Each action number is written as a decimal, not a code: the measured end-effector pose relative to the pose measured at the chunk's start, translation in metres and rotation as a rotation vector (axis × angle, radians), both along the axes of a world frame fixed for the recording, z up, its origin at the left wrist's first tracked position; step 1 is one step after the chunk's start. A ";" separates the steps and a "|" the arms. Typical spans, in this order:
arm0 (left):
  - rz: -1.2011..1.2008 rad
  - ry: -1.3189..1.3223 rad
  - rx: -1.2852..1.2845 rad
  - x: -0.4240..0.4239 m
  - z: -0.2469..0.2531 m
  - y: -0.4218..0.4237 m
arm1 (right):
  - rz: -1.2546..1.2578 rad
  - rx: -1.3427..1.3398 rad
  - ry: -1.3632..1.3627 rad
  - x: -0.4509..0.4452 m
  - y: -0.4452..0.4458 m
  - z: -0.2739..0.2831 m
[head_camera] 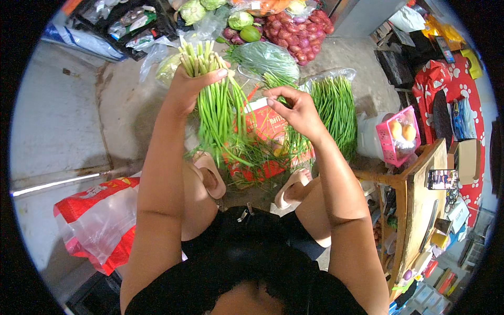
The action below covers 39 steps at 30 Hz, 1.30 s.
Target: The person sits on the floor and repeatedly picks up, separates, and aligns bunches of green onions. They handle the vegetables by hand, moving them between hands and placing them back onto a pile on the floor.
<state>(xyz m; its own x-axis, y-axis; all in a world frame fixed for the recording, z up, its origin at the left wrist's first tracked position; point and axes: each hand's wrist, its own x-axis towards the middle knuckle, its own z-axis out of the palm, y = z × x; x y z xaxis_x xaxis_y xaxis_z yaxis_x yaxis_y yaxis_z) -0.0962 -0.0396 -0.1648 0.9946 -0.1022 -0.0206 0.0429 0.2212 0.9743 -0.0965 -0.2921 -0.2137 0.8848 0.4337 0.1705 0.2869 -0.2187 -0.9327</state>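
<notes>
My left hand [189, 86] grips a thick bunch of long green stalks [216, 106], probably garlic chives, pale cut ends upward and leaves hanging down. To the right, my right hand [293, 108] is raised with its thumb and forefinger close together; whether a thin strand is between them I cannot tell. Below both hands sits a red printed cardboard box [267, 122], with loose green leaves [252, 153] strewn over it. A large upright bundle of the same greens [334, 114] stands right of my right hand, and a smaller bundle [277, 80] lies just behind it.
Beyond lie a plastic bag of greens [267, 59], a net sack of red onions [297, 35] and cabbages [240, 20]. On the right are a pink basket [398, 136] and a wooden table [421, 197] holding a phone [443, 179]. A red-and-clear bag [102, 216] stands at left.
</notes>
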 end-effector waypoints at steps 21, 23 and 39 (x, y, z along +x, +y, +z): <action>-0.210 -0.083 0.072 0.001 0.001 -0.025 | 0.025 0.220 0.313 -0.008 0.006 0.022; -0.153 -0.115 0.022 0.002 -0.006 -0.016 | -0.011 0.075 0.219 -0.005 0.002 0.010; 0.062 -0.194 -0.255 0.000 0.012 0.069 | 0.137 0.674 0.821 0.007 -0.037 0.026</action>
<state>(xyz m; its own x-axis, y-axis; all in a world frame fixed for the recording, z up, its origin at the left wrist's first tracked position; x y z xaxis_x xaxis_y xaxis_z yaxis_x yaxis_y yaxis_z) -0.0959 0.0298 -0.1524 0.9820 -0.0190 0.1881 -0.1590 0.4554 0.8760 -0.0894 -0.3291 -0.1877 0.7885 0.5769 -0.2130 -0.5003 0.4003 -0.7678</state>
